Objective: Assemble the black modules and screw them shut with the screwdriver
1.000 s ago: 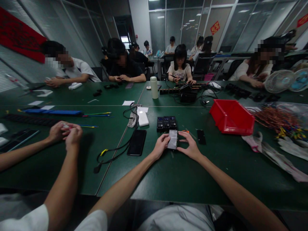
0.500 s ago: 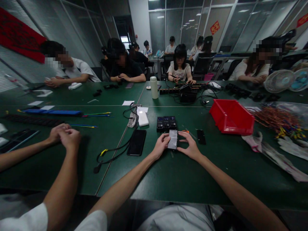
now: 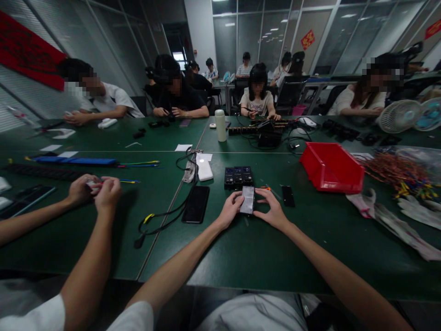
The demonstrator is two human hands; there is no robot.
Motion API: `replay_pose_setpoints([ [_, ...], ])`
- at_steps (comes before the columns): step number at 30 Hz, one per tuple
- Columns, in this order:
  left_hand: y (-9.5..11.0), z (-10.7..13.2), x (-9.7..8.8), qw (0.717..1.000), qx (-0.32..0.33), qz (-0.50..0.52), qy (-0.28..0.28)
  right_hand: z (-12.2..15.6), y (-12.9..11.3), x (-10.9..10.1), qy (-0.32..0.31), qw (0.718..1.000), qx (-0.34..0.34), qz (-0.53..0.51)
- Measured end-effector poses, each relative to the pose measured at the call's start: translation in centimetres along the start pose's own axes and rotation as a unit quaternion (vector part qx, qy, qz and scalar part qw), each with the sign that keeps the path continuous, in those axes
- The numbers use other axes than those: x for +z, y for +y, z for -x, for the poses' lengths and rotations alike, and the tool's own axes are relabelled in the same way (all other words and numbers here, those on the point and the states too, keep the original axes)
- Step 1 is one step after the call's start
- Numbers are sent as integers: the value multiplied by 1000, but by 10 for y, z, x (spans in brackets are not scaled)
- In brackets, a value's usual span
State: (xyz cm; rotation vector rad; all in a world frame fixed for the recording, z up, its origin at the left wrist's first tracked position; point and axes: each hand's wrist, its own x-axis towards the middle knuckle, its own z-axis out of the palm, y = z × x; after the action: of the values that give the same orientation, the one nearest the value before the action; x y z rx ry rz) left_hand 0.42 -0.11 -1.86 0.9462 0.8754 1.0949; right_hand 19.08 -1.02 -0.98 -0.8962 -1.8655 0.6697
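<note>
A small flat rectangular piece with a silver-grey face and dark edges [image 3: 247, 199] is between my two hands, low over the green table. My left hand [image 3: 230, 209] pinches its left side, thumb on the face. At its right edge, the curved thumb and fingers of my right hand [image 3: 273, 209] touch the upper and lower ends. Just behind it sits a row of three black box-shaped modules [image 3: 238, 174]. A thin black plate [image 3: 288, 196] lies right of my right hand, and a small orange item [image 3: 266, 187] shows by its fingertips.
A dark phone [image 3: 195, 205] and black cable [image 3: 165, 225] lie to the left. Farther left are a co-worker's hands [image 3: 93, 189]. A red bin [image 3: 331, 168], gloves [image 3: 396, 225] and a wire pile [image 3: 401, 168] are at right. Beyond stands a pale bottle [image 3: 220, 125].
My hands and the silver-grey piece stay in place. The co-worker's hands at left have moved apart slightly, showing a small item between them. Across the table, another person's hands have shifted.
</note>
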Motion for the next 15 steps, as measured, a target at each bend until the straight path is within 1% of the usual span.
replay_pose_setpoints([
  [5, -3, -1, -1, 1000, 14, -27, 1, 1, 1, 0, -1, 1000, -5, 5],
  [8, -2, -1, -1, 1000, 15, -18, -5, 1, 0, 1, 0, 1000, -8, 10],
  [15, -3, -3, -1, 1000, 4, -2, 1, 1, 1, 1, 4, 999, -17, 37],
])
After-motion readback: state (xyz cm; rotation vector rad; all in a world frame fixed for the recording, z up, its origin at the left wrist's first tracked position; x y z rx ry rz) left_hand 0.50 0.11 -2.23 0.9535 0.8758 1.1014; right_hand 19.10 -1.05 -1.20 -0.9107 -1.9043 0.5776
